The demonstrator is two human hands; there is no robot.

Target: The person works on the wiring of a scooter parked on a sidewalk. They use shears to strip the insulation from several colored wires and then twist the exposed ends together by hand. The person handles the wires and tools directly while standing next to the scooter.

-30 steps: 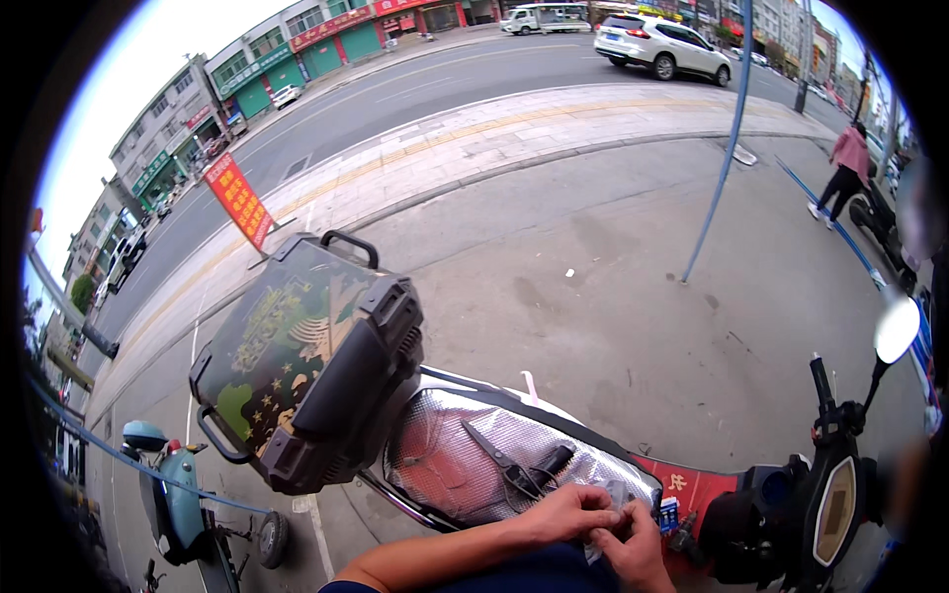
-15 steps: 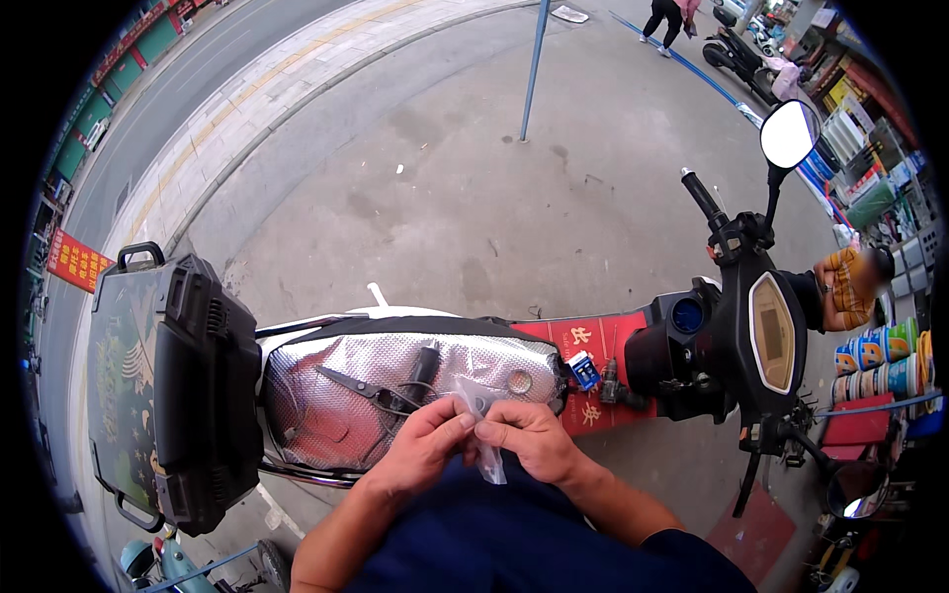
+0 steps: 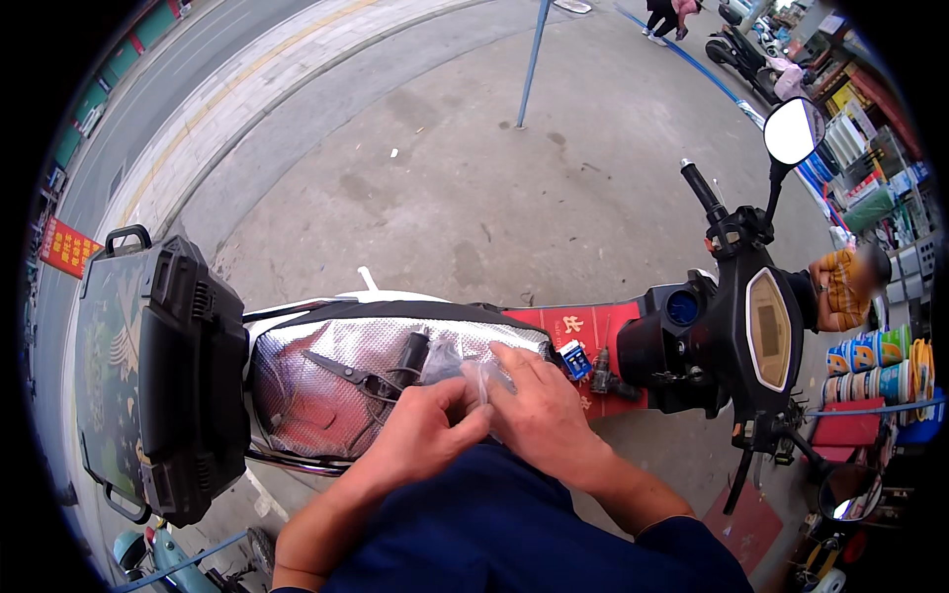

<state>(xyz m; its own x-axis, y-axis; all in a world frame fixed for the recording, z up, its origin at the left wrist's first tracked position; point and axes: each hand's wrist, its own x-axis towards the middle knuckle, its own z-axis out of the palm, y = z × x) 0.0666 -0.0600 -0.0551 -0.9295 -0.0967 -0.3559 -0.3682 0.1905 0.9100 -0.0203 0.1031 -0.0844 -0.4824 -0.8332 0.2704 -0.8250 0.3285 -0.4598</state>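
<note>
A small clear plastic bag (image 3: 442, 362) is pinched between my two hands over the scooter's silver quilted seat cover (image 3: 297, 346). The thumb and fingers of my left hand (image 3: 427, 425) close on its near edge. My right hand (image 3: 546, 410) grips the bag's other side, its fingers stretched over it and partly hiding it. What lies inside the bag is too blurred to tell. Left of the bag, black-handled scissors (image 3: 341, 370) lie on the cover, touching or beside a black cylindrical tool (image 3: 411, 358).
On the red footboard mat (image 3: 563, 321) lie a blue-and-white small pack (image 3: 574, 361) and a dark power drill (image 3: 605, 376). A black top box (image 3: 198, 385) stands left, the handlebar dash (image 3: 769, 331) right. Beyond it, a person in a yellow shirt (image 3: 840, 292) is near stacked goods.
Both hands have moved up and away from my body with the bag. My right hand has flattened over it and now covers the ring-shaped roll seen earlier on the seat cover.
</note>
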